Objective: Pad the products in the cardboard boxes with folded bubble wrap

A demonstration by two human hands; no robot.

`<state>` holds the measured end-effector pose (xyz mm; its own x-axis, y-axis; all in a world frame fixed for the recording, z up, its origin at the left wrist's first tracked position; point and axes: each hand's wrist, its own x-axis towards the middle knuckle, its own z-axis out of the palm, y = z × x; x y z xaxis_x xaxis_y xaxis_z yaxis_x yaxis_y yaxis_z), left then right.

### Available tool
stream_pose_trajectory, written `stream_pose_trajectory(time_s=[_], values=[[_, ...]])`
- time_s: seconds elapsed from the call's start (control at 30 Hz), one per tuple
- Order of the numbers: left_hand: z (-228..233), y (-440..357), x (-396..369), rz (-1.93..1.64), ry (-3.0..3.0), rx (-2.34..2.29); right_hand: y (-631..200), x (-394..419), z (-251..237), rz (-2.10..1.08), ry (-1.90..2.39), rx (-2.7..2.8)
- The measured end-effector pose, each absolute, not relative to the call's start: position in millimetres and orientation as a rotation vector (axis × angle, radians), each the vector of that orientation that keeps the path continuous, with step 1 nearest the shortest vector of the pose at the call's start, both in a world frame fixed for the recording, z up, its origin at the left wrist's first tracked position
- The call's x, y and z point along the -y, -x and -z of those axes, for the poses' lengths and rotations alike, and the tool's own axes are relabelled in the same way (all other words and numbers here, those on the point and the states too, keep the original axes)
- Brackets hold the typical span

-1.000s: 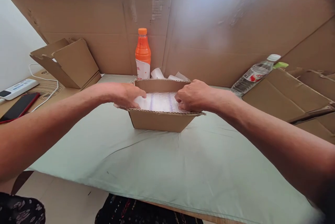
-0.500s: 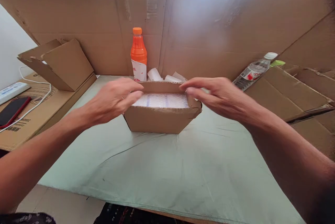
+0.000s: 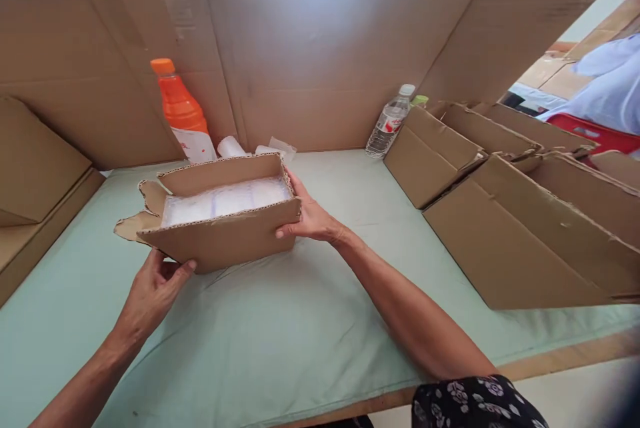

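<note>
A small open cardboard box (image 3: 225, 241) is held between both my hands over the green cloth. Its top stands open, with torn-edged flaps jutting out on the left end. Inside lies a white, plastic-wrapped bundle (image 3: 230, 201), reaching close to the rim. My left hand (image 3: 157, 285) grips the box's lower left corner, thumb on the front face and the other fingers underneath or behind. At the right end, my right hand (image 3: 310, 215) clasps the box with its thumb on the front, while some fingers are hidden behind it.
An orange drink bottle (image 3: 183, 115) and white rolls (image 3: 233, 147) stand behind the box, against a cardboard wall (image 3: 320, 48). To the right are a clear water bottle (image 3: 390, 121) and several open cardboard boxes (image 3: 525, 235). A cardboard piece (image 3: 40, 161) is at left.
My hands have gone from the box's top edges to its lower left corner and right end. The box now sits turned at an angle. My view has swung right.
</note>
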<state>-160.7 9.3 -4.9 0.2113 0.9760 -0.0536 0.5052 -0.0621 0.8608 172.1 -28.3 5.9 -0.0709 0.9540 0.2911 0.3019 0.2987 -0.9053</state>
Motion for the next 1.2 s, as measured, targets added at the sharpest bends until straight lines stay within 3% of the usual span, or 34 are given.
stream_pose_trajectory(time_s=[0.27, 0.5, 0.77, 1.0, 1.2], values=[[15, 53, -12, -0.836, -1.602, -0.931, -234, 106, 21, -0.149, 1.532, 0.982], [26, -36, 25, -0.617, -1.895, -0.611, -318, 133, 35, 0.377, 1.759, 0.750], [18, -114, 18, -0.502, -1.995, -0.508, -315, 152, 76, 0.036, 1.767, 0.506], [35, -225, 4, -0.495, -1.811, -0.469, -320, 154, 77, -0.046, 1.748, 0.415], [63, -258, 18, -0.510, -1.911, -0.362, -314, 162, 71, -0.140, 1.779, 0.497]])
